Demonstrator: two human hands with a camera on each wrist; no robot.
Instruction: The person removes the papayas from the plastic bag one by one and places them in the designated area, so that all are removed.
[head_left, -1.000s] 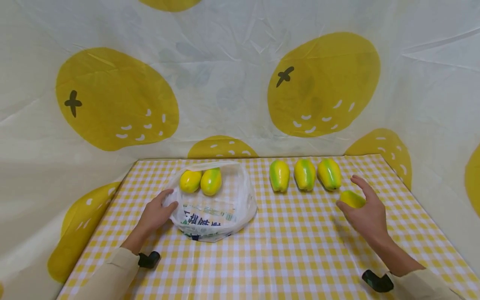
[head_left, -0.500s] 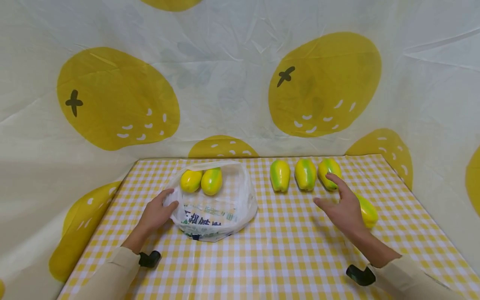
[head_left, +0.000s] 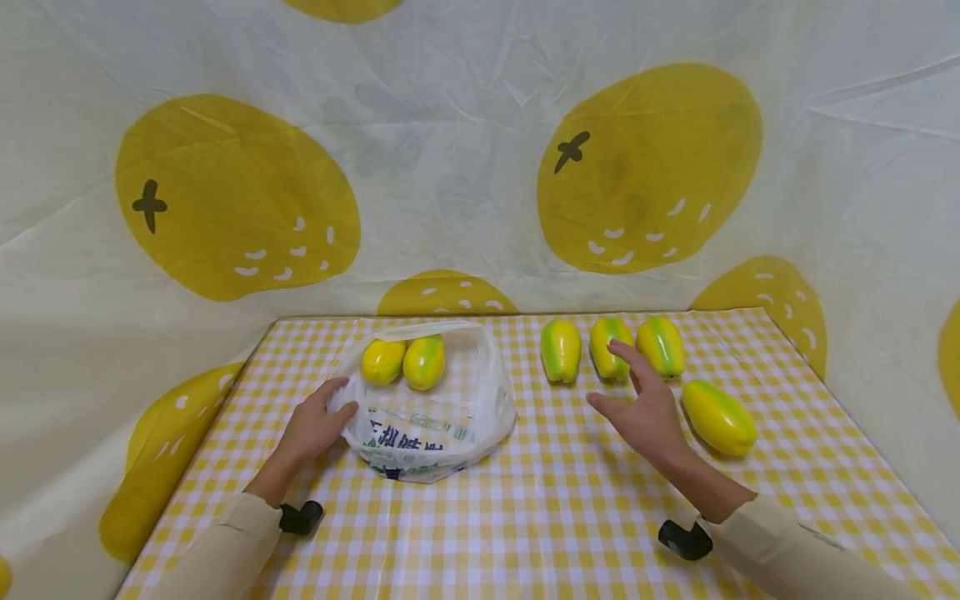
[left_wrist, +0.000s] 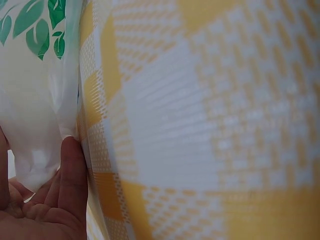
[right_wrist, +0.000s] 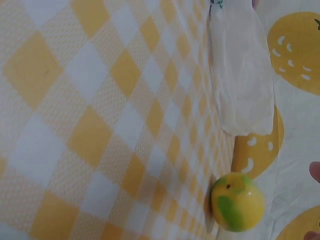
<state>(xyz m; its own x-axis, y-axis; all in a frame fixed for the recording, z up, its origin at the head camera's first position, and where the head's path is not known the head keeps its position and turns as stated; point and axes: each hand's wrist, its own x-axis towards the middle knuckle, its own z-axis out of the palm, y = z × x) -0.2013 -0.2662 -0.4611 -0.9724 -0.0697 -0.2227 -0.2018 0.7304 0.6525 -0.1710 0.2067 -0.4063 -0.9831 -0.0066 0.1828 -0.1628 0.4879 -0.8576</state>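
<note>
My left hand (head_left: pixel 324 410) holds the near-left rim of a white plastic bag (head_left: pixel 438 421) lying open on the checked tablecloth; the left wrist view shows the bag (left_wrist: pixel 30 120) against my fingers (left_wrist: pixel 70 190). Two yellow-green fruits (head_left: pixel 382 361) (head_left: pixel 424 362) lie inside the bag. My right hand (head_left: pixel 639 402) hovers open with spread fingers and holds nothing. Its fingertips reach in front of the middle fruit (head_left: pixel 600 358) of a row of three, between the left one (head_left: pixel 559 350) and the right one (head_left: pixel 662 345). A fourth fruit (head_left: pixel 718 417) lies just right of that hand.
The yellow-checked table (head_left: pixel 525 517) is walled on three sides by a white sheet printed with big yellow fruit (head_left: pixel 645 167). The right wrist view shows one fruit (right_wrist: pixel 237 201) and the bag (right_wrist: pixel 242 75) near the backdrop.
My right hand let go of the fruit it held at the right, which now lies on the cloth, and moved left toward the row. The left hand and bag stayed put.
</note>
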